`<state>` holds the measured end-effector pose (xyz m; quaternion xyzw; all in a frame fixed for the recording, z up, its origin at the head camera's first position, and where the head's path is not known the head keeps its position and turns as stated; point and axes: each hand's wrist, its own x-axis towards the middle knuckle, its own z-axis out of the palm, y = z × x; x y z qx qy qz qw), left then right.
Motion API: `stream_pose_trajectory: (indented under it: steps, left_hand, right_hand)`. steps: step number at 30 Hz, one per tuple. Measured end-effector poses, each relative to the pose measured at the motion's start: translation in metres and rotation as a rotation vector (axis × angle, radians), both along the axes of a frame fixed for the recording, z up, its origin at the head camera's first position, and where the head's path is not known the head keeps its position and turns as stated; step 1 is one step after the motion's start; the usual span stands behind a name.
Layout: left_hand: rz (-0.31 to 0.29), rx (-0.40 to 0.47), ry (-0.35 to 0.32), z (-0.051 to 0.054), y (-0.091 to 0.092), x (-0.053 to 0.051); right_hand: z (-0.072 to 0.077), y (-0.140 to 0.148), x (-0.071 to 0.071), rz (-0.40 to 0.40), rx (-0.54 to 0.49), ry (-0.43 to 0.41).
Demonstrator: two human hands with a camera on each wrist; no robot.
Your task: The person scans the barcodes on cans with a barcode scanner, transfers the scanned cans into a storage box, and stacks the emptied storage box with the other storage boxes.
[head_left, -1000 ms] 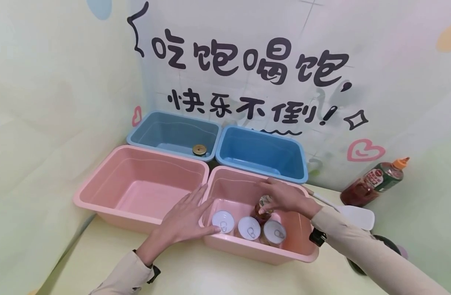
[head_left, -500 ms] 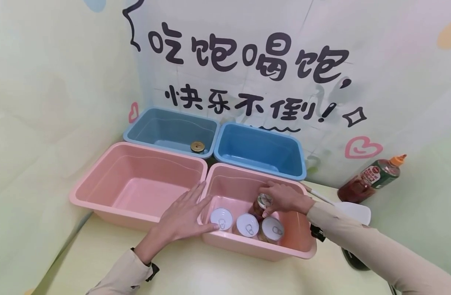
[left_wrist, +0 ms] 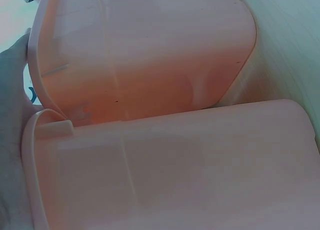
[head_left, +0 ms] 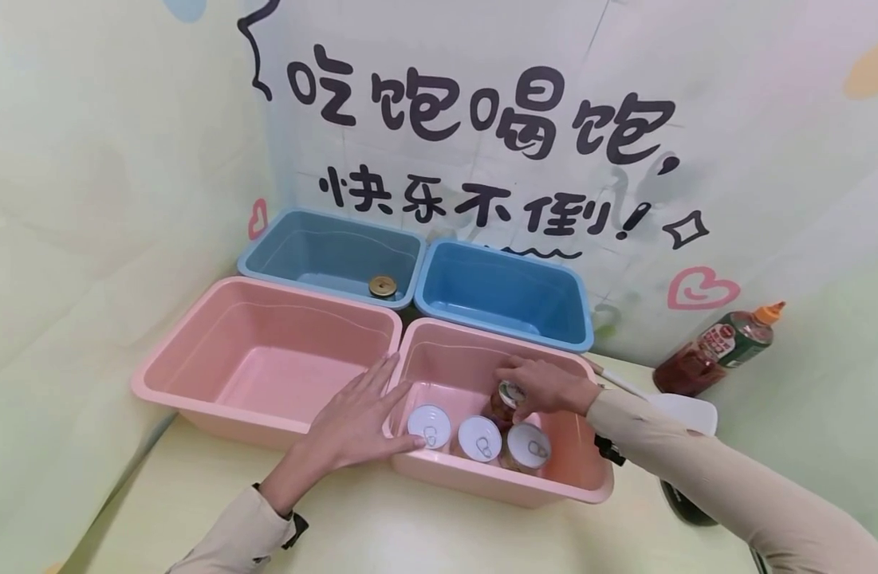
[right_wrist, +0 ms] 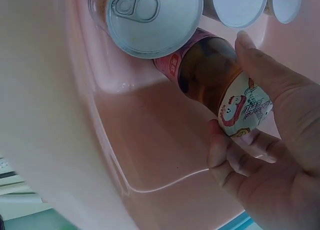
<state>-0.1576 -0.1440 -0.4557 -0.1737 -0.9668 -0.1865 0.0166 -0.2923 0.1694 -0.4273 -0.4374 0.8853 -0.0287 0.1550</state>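
Note:
My right hand [head_left: 542, 383] reaches into the right pink bin [head_left: 482, 480], its fingers curled round the top of a small glass jar [right_wrist: 207, 67] with amber contents and a printed lid. The jar stands behind cans with white pull-tab lids, a left can [head_left: 429, 426], a middle can [head_left: 479, 438] and a right can [head_left: 528, 446]. In the right wrist view the thumb lies along the jar's near side. My left hand [head_left: 352, 418] spreads flat over the meeting rims of the two pink bins, its thumb on the right bin's front rim.
The left pink bin [head_left: 223, 410] adjoins. Behind stand a grey-blue bin [head_left: 266, 275], holding a gold-lidded container [head_left: 383, 287], and a bright blue bin [head_left: 506, 323]. A red sauce bottle [head_left: 718, 351] and a white spatula [head_left: 686, 410] are at right. A dark object is partly hidden by the right sleeve.
My right hand has shifted slightly left, and its thumb has moved a little outward, showing more of the lid. The jar and cans keep their places. My left hand stays on the rims.

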Motion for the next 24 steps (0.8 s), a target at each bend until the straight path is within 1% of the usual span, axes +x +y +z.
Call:
stream_pose_trajectory:
  steps: [2,5,10,16,24]
  left_hand:
    - [-0.002,0.005,0.006,0.0007,-0.0003,-0.0001]
    - [-0.004,0.01,0.002,0.0011,-0.0008,0.0007]
    - [-0.003,0.018,0.005,0.0006,-0.0008,0.0022]
    - [-0.001,0.009,0.02,-0.0037,-0.0001,0.0044]
    - [-0.006,-0.002,0.013,-0.0005,-0.0003,0.0011]
  right_hand:
    - [-0.0003,-0.0005,-0.0007,-0.001,0.002,0.004]
    - [-0.0013,-0.0011,-0.0008,0.023,0.009,0.027]
    - [-0.0021,-0.0016,0.0003,0.063,0.022,0.086]
    - [-0.0042,-0.0023,0.002,0.085,0.014,0.091]
    - [-0.003,0.0004,-0.0043,0.092,-0.019,0.127]
